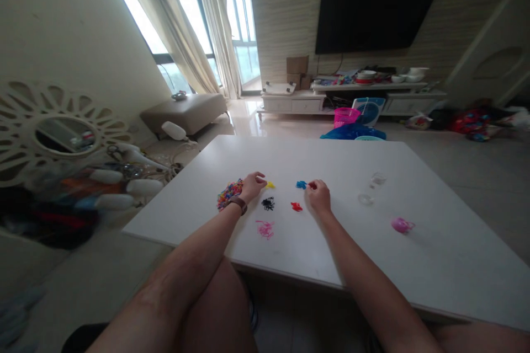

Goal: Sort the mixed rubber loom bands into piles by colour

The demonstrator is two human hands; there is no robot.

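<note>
My left hand [253, 185], with a dark watch or band on its wrist, has its fingers drawn together beside a small yellow pile [270, 185]. Just left of it lies a mixed heap of colourful rubber bands [229, 193], partly covered by the hand. My right hand [318, 196] is pinched at the edge of a blue pile of bands [301, 184]. What either set of fingertips holds is too small to make out. Between the arms lie black bands [268, 203], a red pile [296, 207] and loose pink bands [265, 229].
Toward the right of the white table [351, 253] are a pink object with a loop [401, 225], a clear ring [366, 199] and a clear piece [378, 178]. Beyond the far edge stand a pink basket [346, 117] and a low cabinet [292, 103].
</note>
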